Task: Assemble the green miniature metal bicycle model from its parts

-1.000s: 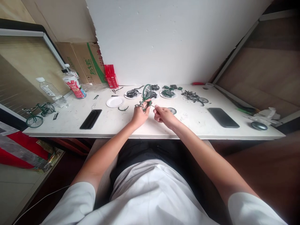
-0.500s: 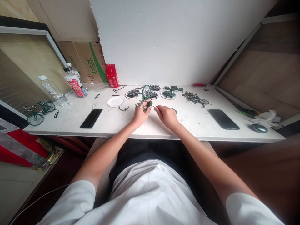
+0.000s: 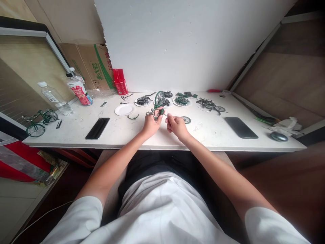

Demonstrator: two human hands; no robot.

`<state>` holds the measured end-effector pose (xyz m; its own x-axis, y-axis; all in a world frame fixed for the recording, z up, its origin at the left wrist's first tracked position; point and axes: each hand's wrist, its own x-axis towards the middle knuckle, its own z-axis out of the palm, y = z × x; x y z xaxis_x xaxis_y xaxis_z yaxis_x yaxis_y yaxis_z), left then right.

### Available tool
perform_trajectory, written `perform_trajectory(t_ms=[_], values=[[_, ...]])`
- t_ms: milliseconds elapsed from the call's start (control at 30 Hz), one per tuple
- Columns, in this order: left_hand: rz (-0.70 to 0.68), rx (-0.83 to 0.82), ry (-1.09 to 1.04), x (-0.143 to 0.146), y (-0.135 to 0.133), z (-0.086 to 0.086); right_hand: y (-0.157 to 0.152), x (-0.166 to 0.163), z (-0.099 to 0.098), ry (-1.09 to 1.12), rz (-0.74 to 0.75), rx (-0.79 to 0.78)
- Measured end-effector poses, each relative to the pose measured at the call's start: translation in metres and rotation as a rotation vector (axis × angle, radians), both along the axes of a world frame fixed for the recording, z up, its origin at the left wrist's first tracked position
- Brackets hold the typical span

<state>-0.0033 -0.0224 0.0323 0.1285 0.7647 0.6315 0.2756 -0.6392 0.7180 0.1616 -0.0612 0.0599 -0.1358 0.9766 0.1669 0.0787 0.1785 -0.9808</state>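
My left hand is closed around a small green model bicycle, part-built, with one spoked wheel standing up above my fingers. My right hand is pinched shut right beside it, fingertips at the frame; a thin tool or part seems to be in the pinch, too small to name. Both hands hover just over the white table. A loose green wheel lies just right of my right hand.
Paper plates and heaps of dark bicycle parts lie behind my hands. A black phone lies left, another right. A finished green bicycle, bottles, a cardboard box and a mouse stand at the edges.
My right hand has shifted slightly left, closer to the model bicycle, and the loose wheel beside it shows again. My left hand holds the model in the same place.
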Motion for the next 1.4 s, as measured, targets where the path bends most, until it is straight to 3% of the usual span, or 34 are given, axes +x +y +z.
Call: perform_trajectory(t_ms=[200,367,533,667,867,1067,1233,1400], values=[[-0.059,0.010,0.012,-0.009,0.003,0.013,0.002,0.001,0.004,-0.019,0.020,0.036],[-0.087,-0.031,-0.019,-0.015,0.011,0.011,0.000,0.008,0.002,-0.341,-0.037,0.304],[-0.045,-0.015,0.015,-0.012,0.010,0.004,0.001,0.013,-0.002,-0.490,-0.083,0.359],[-0.019,0.009,0.026,-0.010,0.007,0.000,0.002,0.011,-0.005,-0.401,-0.054,0.304],[0.012,0.033,0.048,-0.010,0.003,0.006,0.006,0.003,-0.004,-0.074,0.039,0.023],[-0.061,-0.023,0.014,-0.013,0.007,0.011,0.009,0.004,0.000,0.033,0.069,-0.036],[-0.084,-0.081,-0.024,-0.016,0.016,0.001,0.013,0.011,-0.002,0.074,0.042,0.008],[-0.017,-0.021,0.065,-0.012,0.013,-0.003,0.018,0.015,-0.012,0.014,-0.076,0.132]])
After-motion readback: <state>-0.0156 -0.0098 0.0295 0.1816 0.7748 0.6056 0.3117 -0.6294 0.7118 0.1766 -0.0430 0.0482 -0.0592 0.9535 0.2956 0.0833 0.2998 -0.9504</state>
